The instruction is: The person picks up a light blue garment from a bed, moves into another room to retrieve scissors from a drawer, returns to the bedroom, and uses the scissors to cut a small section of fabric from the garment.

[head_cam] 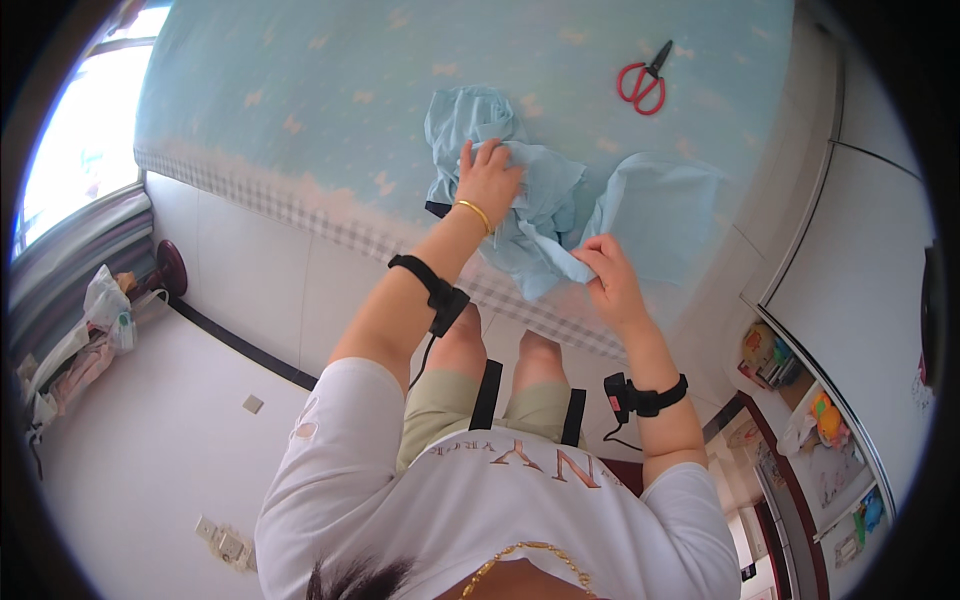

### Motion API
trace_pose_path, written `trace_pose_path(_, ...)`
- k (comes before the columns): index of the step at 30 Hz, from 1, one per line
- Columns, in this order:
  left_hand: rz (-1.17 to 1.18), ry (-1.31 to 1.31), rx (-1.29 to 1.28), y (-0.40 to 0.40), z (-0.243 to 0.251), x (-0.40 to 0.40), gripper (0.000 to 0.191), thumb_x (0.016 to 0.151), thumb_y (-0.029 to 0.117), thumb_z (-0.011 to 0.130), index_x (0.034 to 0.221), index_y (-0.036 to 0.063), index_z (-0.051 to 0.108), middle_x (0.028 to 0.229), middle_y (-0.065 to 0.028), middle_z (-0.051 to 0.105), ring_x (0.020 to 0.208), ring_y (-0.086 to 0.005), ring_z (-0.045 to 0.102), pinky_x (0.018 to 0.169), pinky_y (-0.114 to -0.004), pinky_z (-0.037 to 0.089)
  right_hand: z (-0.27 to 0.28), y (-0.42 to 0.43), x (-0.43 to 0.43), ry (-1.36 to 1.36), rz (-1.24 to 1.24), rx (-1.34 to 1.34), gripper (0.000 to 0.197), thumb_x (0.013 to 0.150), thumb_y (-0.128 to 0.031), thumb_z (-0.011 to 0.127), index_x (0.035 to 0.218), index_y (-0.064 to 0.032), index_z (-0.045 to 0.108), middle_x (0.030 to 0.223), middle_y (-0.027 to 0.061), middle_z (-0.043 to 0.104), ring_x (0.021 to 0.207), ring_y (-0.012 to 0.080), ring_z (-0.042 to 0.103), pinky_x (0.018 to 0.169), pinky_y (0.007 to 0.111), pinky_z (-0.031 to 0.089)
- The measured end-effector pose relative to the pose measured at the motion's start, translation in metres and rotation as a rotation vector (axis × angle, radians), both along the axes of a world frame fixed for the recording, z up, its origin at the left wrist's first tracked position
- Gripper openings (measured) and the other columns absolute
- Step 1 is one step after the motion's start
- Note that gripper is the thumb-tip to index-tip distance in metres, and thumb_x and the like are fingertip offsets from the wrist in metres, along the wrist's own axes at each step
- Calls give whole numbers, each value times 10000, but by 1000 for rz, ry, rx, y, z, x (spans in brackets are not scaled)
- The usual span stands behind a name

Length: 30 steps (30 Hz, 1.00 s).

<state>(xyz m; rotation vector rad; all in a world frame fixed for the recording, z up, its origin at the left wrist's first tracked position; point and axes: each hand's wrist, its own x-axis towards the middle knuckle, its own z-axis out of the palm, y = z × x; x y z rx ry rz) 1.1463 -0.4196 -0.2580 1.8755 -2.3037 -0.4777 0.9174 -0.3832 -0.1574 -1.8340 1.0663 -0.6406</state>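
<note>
A crumpled light blue cloth (472,116) lies near the front edge of a bed or table covered with a bow-patterned cloth (330,67). My left hand (489,178) rests on the bundle, palm down with its fingers bent; whether they grip it cannot be told. Between the thumb and fingers of my right hand (611,281) is a narrow folded strip of the blue cloth, at the bundle's lower right. Another light blue cloth piece (667,210) lies flat just beyond my right hand. Scissors with red handles (643,86) lie farther back on the right.
A checked border (300,206) runs along the front edge of the cover, above my knees. At the left stand a bright window (82,120) and a striped curtain (97,240), with plastic bags (109,307) below. A shelf with toys (829,420) is at the right. Cables hang from both arm straps.
</note>
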Motion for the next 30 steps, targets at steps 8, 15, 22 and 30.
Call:
trace_pose_path(8, 110, 747, 246, 3, 95, 1, 100, 821, 89, 600, 856, 38, 522, 752, -7, 527, 649, -150, 491, 595, -294, 414, 88, 14, -40, 52, 33, 72, 309, 709, 107, 526, 967, -43, 607, 773, 100, 522, 768, 289, 526, 660, 348, 435)
trace_pose_path(15, 14, 1364, 530, 18, 276, -11, 64, 832, 56, 542, 858, 34, 488, 793, 60, 438, 721, -17, 402, 606, -203, 358, 202, 22, -64, -103, 79, 98, 328, 693, 139, 519, 931, -53, 637, 863, 70, 542, 710, 237, 523, 637, 299, 416)
trace_pose_path(22, -255, 1512, 277, 49, 408, -76, 56, 817, 15, 498, 869, 24, 517, 1075, -62, 622, 777, -37, 454, 668, -208, 401, 331, 46, -93, -370, 94, -9, 388, 673, 168, 488, 909, -81, 670, 1188, 98, 499, 1093, 221, 492, 781, 307, 427)
trace_pose_path(30, -558, 1393, 244, 82, 483, -137, 57, 841, 36, 510, 854, 23, 457, 1217, -187, 560, 984, -146, 564, 809, -266, 475, 385, 71, -127, -545, -59, 185, 169, 814, 12, 577, 929, -60, 679, 1112, 68, 579, 983, 143, 544, 825, 269, 446)
